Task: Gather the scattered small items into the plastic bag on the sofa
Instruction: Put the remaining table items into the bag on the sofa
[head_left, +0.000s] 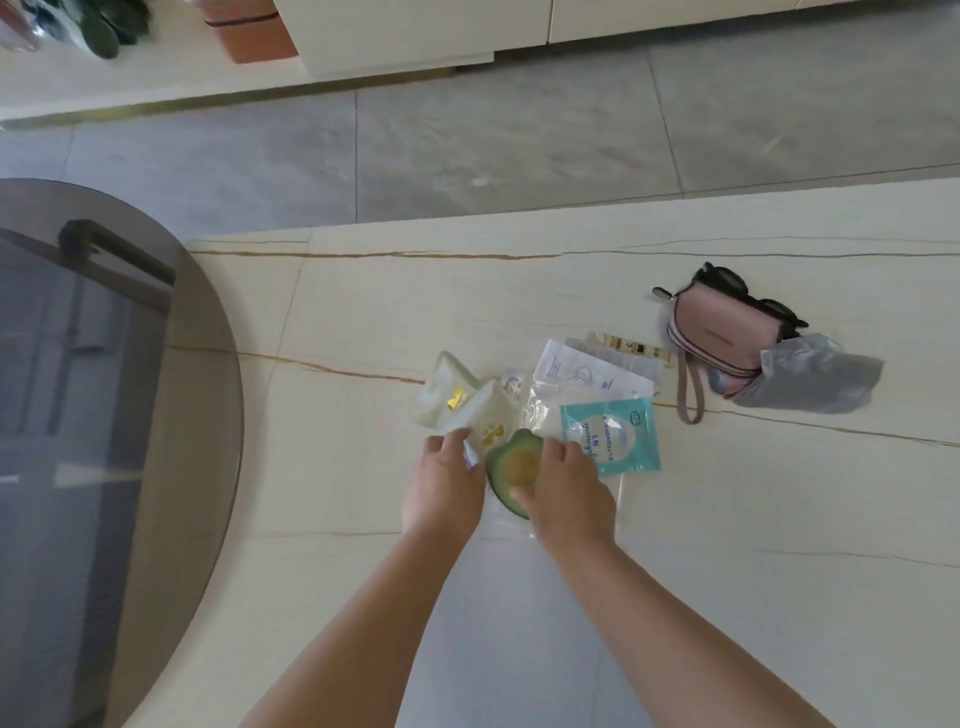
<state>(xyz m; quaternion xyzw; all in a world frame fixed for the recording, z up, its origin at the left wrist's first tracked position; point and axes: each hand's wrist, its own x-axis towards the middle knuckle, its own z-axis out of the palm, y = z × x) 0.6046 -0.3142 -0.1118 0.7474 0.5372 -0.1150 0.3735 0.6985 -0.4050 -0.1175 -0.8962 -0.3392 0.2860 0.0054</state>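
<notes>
I am holding the round green avocado-shaped pad (511, 470) in my curled right hand (566, 493) over the clear plastic bag (540, 410) on the pale marble tabletop (363, 322), while my left hand (441, 488) is pinching a pale green tissue packet (483, 421) beside it

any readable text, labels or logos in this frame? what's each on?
No text reads with certainty.
Teal sachet: sideways print, maybe "Johnson's", too blurred to confirm.
White packet: small blue print, unreadable.
Long strip packet: dark marks, unreadable.
Pink pouch: small embossed line, unreadable.
Pale green packs: gold emblems only, no legible words.
</notes>
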